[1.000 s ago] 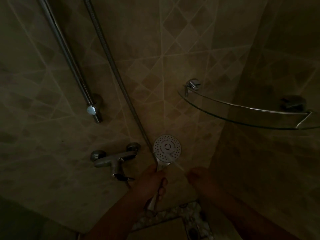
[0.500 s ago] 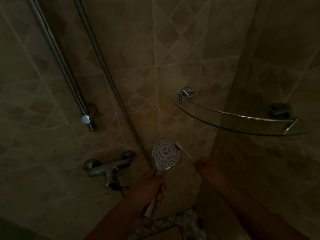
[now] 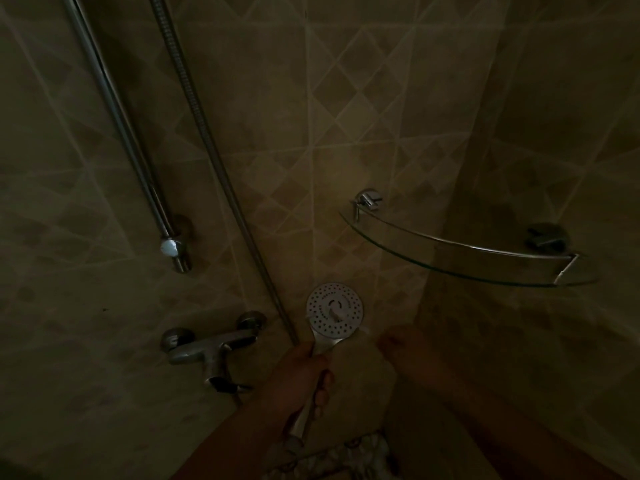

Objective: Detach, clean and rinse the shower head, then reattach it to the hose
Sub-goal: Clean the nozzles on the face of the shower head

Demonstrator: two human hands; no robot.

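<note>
A round white shower head [image 3: 334, 310] faces me, its chrome handle gripped in my left hand [image 3: 298, 379]. The ribbed metal hose [image 3: 207, 133] runs down the wall and disappears behind that hand. My right hand [image 3: 405, 344] is closed just right of the head. It pinches what looks like a thin pale brush [image 3: 364, 329], whose tip meets the lower right rim of the head. The light is very dim, so the brush is faint.
A chrome mixer tap [image 3: 211, 348] sticks out of the tiled wall left of my hands. Above it a slide rail [image 3: 131, 140] slants down. A glass corner shelf [image 3: 467, 268] hangs up on the right. Pebble flooring [image 3: 346, 455] shows below.
The pale brush tip has slid from the head's upper right edge down to its lower right rim. My right hand stayed close beside the head; my left keeps its grip.
</note>
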